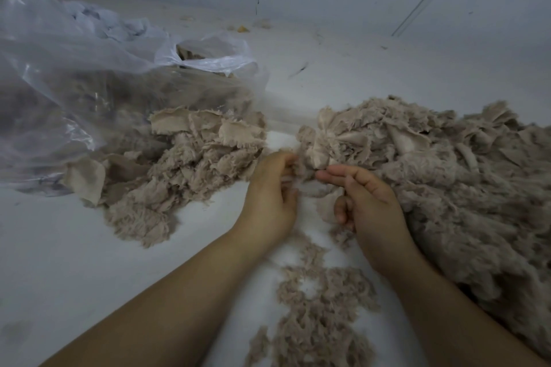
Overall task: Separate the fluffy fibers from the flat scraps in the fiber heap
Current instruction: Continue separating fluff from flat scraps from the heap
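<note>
Now | left hand (269, 197) and right hand (369, 205) both pinch a fluffy tuft (307, 170) | fiber heap (447, 182) just right

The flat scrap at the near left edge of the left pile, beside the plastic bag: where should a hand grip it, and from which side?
Pinch the flat scrap by its free lower-left edge, coming from the bare floor on the near left. That edge lifts clear; its right side tucks under fluff.

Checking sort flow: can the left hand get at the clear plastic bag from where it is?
Probably yes: left hand is busy pinching fibers, but only the low fiber pile lies between it and the clear plastic bag.
</note>
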The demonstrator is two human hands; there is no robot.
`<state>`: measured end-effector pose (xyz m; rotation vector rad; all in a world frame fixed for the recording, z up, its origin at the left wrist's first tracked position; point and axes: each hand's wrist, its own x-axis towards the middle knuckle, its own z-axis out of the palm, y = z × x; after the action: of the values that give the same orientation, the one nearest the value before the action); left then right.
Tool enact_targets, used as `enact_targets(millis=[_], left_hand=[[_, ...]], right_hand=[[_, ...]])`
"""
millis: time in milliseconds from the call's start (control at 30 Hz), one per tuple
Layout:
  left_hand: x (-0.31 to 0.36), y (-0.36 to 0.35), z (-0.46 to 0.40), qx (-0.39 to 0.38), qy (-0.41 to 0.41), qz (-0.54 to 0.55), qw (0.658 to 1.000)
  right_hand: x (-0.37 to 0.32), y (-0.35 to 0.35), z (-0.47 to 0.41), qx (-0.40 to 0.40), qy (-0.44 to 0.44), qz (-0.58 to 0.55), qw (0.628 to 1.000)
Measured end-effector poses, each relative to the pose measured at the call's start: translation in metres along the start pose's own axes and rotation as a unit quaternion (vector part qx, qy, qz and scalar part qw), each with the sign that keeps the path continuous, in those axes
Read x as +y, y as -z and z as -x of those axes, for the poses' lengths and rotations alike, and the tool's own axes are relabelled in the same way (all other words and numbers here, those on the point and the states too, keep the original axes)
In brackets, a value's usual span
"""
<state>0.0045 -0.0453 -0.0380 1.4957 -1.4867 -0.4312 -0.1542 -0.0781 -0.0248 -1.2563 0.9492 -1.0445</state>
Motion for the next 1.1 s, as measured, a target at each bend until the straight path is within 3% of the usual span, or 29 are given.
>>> enact_targets(millis=[167,300,433,500,633,733,833,933,1100], left_hand=[[0.008,-0.007,0.007,-0.033,-0.171,-0.153,0.973],[0.013,-0.012,0.007,-0.121,-0.154,-0.257,0.946],[0.015,-0.010,0.007,-0.095,-0.153,-0.234,0.956],[0.015,-0.007,0.007,-0.084,-0.190,-0.205,0.957],[0.021,-0.002,0.023,-0.078,-0.229,-0.067,0.968],[0.022,-0.001,0.031,-0.073,-0.185,0.044,0.979],[0.020,-0.002,0.029,-0.027,-0.040,0.139,0.989],[0.022,-0.002,0.022,-0.015,0.101,0.286,0.953],[0.017,-0.004,0.018,0.004,0.097,0.289,0.953]], right_hand=[[0.004,0.001,-0.003,0.017,0.014,-0.024,0.999],[0.004,0.000,-0.003,0.012,0.014,-0.020,1.000],[0.005,0.000,-0.002,0.016,-0.002,-0.007,1.000],[0.004,-0.002,-0.004,0.014,-0.028,0.012,0.999],[0.001,-0.004,-0.007,0.003,-0.065,0.040,0.997],[0.001,-0.004,-0.008,0.010,-0.070,0.046,0.996],[0.002,-0.003,-0.007,0.004,-0.064,0.033,0.997],[0.001,-0.001,-0.003,-0.004,-0.017,0.050,0.999],[0.001,-0.002,0.001,-0.064,0.031,0.066,0.995]])
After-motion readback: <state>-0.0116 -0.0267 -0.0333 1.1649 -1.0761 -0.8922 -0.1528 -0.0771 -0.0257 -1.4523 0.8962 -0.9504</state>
